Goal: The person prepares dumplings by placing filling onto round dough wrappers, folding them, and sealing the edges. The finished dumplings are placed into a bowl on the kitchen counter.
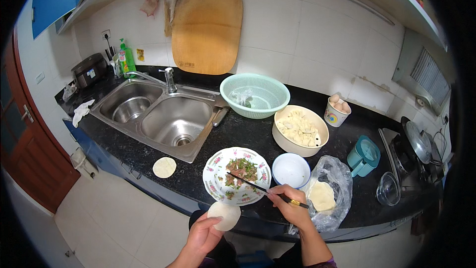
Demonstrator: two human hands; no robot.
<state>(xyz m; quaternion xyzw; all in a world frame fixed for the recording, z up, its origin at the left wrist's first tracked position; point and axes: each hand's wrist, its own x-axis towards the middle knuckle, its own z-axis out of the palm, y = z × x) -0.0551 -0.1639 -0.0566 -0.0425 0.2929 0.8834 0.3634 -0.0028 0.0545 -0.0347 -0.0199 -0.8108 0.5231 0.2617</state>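
Observation:
My left hand (203,232) holds a round dumpling wrapper (224,216) by its edge, just in front of a floral plate (212,184). Black chopsticks (253,185) with a gold band are in my right hand (292,203), their tips at the meat and chopped-green filling (241,171) on the plate. To the right of the plate stands a blue-rimmed white bowl (291,170). More wrappers (322,196) lie on a clear plastic bag (344,193) beside my right wrist. A single wrapper (164,167) rests on the black counter to the left. Behind, a cream container (297,150) holds folded dumplings (299,128).
A double steel sink (178,119) lies at the left, with a mint-green colander (256,111) right of it. Farther right are a tub of eggs (336,113), a teal lidded pitcher (364,156), a glass bowl (388,190) and a gas stove (409,178). A shelf overhangs the counter.

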